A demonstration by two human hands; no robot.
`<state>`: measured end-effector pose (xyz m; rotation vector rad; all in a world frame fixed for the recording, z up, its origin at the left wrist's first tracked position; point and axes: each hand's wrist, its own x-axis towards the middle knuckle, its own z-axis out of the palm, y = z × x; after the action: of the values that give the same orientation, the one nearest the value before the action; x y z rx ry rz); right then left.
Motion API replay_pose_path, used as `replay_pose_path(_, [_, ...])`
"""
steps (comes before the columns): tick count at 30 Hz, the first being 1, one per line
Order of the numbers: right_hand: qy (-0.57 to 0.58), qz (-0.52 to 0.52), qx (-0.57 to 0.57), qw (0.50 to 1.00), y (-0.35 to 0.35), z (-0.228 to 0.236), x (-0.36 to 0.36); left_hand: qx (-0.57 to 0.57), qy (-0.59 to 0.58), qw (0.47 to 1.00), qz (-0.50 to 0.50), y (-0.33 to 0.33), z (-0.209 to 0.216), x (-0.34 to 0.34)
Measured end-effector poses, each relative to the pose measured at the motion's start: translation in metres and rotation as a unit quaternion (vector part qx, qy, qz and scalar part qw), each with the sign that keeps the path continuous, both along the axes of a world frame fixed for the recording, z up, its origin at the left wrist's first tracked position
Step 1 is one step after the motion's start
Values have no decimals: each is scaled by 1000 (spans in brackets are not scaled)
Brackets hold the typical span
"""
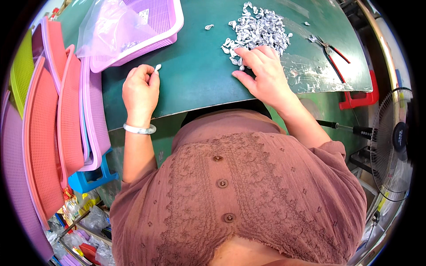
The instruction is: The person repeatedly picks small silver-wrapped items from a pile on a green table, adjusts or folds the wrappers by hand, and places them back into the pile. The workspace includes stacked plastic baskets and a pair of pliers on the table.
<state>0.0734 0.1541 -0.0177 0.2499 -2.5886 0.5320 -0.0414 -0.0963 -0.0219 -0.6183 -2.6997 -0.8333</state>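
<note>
1. Evidently well used, the green bench (191,84) spans the scene, its near right corner scuffed pale.
2. Baskets (40,146) in pink, purple and green, nested on their sides at the left, probably to save room; a blue stool (95,177) shows below.
3. Fan (388,139), round-grilled, at the right; a red stool (373,91) sits by the bench corner.
4. Purple tray (179,20), set askew on the bench's left; a clear plastic bag (106,35) drapes over it, seemingly parked near the left arm.
5. Pile of silvery-grey pieces (266,29), heaped loose before the right hand (266,75), presumably for easy reach.
6. Right hand, at the pile's near edge, thumb and index apart; whether its fingers grasp anything cannot be told.
7. Left hand (140,91), bracelet (140,129) at the wrist, well apart from the pile.
8. Pliers (328,49), right of the pile, red handles toward the wearer, perhaps for ready pickup.
9. Single pale piece (158,68), pinched in the left fingers, one end projecting, likely to leave it exposed.
</note>
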Motion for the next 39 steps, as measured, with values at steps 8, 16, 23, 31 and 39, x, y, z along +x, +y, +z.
replay_pose_path(8, [-9,21,-150,988,-3,-4,3,76,-59,995,-8,7,9,12])
replay_pose_path(16, [-110,117,-625,764,-17,2,4,303,-413,832,-215,54,19,51])
replay_pose_path(23, [-118,115,-693,701,-25,1,3,353,-429,802,-221,65,21,56])
replay_pose_path(31, [-147,113,-732,656,-26,-3,0,379,-409,800,-222,65,23,57])
replay_pose_path(39, [-162,132,-759,616,-29,-4,0,390,-331,831,-220,67,18,59])
